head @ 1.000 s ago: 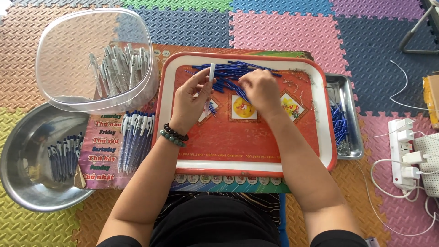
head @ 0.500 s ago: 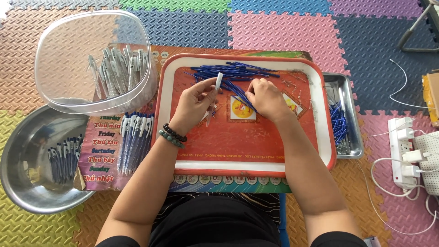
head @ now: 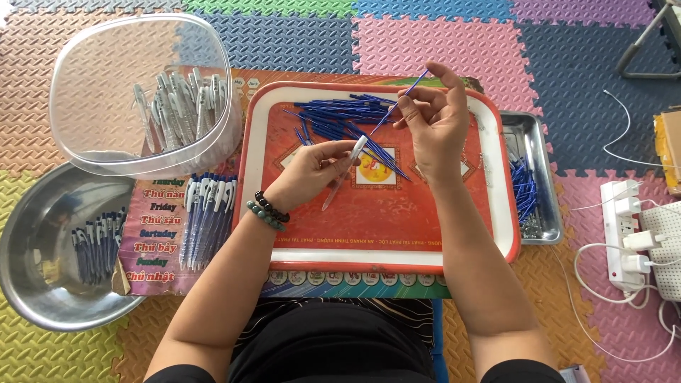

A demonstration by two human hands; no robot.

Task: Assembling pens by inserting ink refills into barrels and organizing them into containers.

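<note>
**Pen tube in one hand, blue stick in the other**

Your left hand [head: 312, 170] pinches a clear pen tube [head: 343, 172] over the middle of the red tray [head: 369, 241], tilted so its open end faces up. Your right hand [head: 436, 124] pinches a thin blue refill [head: 397, 105] (fingers almost shut) above the refill pile [head: 340, 117] by the tray's far edge.

Two hands, one red tray [head: 489, 213], one clear plastic tub [head: 106, 78] at ten o'clock, one round steel bowl [head: 28, 234] at eight o'clock, one small steel tray [head: 543, 142] at three o'clock and one white power strip [head: 621, 234] are counted, while the blue refills are too many to be counted.
</note>
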